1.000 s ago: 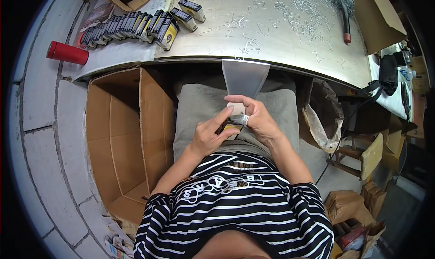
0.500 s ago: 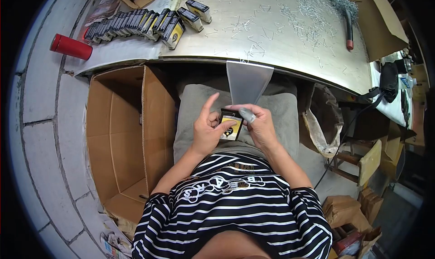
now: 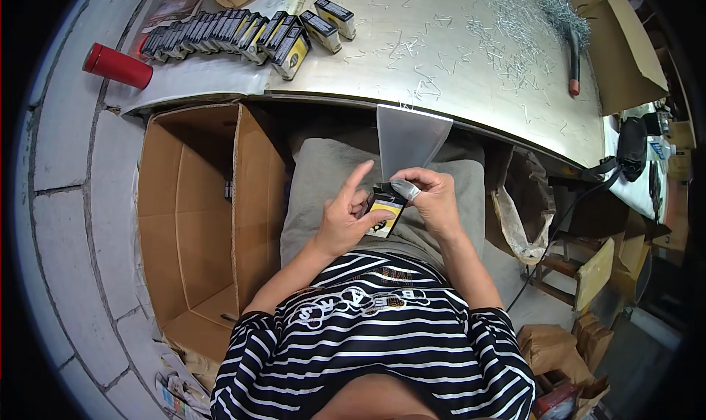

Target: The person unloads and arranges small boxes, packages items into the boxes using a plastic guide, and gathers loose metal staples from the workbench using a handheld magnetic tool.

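My left hand [image 3: 347, 213] grips a small black-and-yellow carton [image 3: 384, 216] over my lap, thumb across its front and index finger stretched up. Grey wrapping covers a digit of my right hand [image 3: 432, 196], whose fingers are closed at the carton's upper end. A dark flap stands up there beside those fingertips. Whether anything is inside the carton cannot be seen. Just beyond the hands, a translucent plastic sheet [image 3: 413, 137] hangs from the table edge.
On the table [image 3: 353, 74], a row of similar cartons [image 3: 213, 34] stands at the left near a red cylinder [image 3: 118, 66]. Bent metal wires [image 3: 507, 52] lie scattered, heaped at the far right by a dark-handled tool [image 3: 573, 67]. A large open cardboard box [image 3: 191, 221] stands at my left.
The carton has tilted, and its top flap now stands lifted under my right fingers. Both hands appear slightly lower and further right as the view shifts.
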The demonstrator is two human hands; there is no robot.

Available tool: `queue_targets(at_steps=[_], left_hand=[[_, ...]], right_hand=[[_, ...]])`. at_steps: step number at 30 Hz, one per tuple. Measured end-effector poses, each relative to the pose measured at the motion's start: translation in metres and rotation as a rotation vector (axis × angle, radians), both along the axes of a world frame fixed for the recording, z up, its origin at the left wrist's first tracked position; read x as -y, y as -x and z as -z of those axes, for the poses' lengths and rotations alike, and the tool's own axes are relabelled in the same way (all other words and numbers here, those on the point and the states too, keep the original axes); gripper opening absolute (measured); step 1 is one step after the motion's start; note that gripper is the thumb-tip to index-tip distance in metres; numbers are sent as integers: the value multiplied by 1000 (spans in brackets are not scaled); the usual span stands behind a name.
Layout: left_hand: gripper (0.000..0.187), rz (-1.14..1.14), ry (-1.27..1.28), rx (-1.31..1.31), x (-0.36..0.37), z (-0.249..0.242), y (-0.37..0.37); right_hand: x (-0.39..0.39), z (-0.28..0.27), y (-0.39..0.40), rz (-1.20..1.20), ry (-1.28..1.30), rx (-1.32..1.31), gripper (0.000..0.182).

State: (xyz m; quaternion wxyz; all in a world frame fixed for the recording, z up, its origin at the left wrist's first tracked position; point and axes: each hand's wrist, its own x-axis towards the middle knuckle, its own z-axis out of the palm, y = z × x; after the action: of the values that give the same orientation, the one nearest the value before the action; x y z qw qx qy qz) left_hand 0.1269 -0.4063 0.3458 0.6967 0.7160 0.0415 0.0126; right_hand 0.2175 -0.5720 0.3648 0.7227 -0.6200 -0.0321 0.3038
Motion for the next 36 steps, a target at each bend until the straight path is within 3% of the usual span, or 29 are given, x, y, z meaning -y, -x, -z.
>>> queue_targets(at_steps=[5,7,11,14,16,17,19,20,21,23,25,26,28,32,36], left_hand=[[81,-37,103,-3,-2,-11,-9],[76,0,271,-87,-8,-15,-12],[69,-7,298,-120,-17,-7,-17],[48,-56,373,-124,-19,-11,-25],[37,-164,318,14,-21,-18,-29],[32,-235,323,70,-23,-25,-33],[32,-289,36,88,-41,-33,-30],[31,-344,-58,148,-48,-39,-34],[30,-339,-144,50,-60,-45,-36],[36,-339,-348,-11,-76,-46,-42],[42,-347,-361,-5,-78,-56,-51],[48,-364,-358,-9,-78,-63,-57],[57,-411,-624,90,-82,-81,-71],[39,-528,-1105,251,-100,-117,-128],[32,-576,-1213,127,-120,-103,-187]], right_hand=[[-1,7,3,-49,-35,140,15],[-4,2,6,-40,-128,92,17],[-15,-5,11,-22,-58,192,18],[-31,-13,14,22,34,282,23],[-40,-18,1,-41,26,323,20],[-42,-28,-19,-203,133,343,18],[-66,-36,-57,-186,174,602,28],[-77,-54,-79,-131,272,738,39],[-93,-78,-100,-69,371,867,52],[-129,-71,-145,83,527,1261,72],[-165,-48,-178,45,702,1319,75],[-174,-53,-181,-86,693,1097,69],[-173,-50,-185,-23,679,1108,67],[-151,-59,-159,164,724,984,59],[-154,-41,-108,64,550,1180,77]])
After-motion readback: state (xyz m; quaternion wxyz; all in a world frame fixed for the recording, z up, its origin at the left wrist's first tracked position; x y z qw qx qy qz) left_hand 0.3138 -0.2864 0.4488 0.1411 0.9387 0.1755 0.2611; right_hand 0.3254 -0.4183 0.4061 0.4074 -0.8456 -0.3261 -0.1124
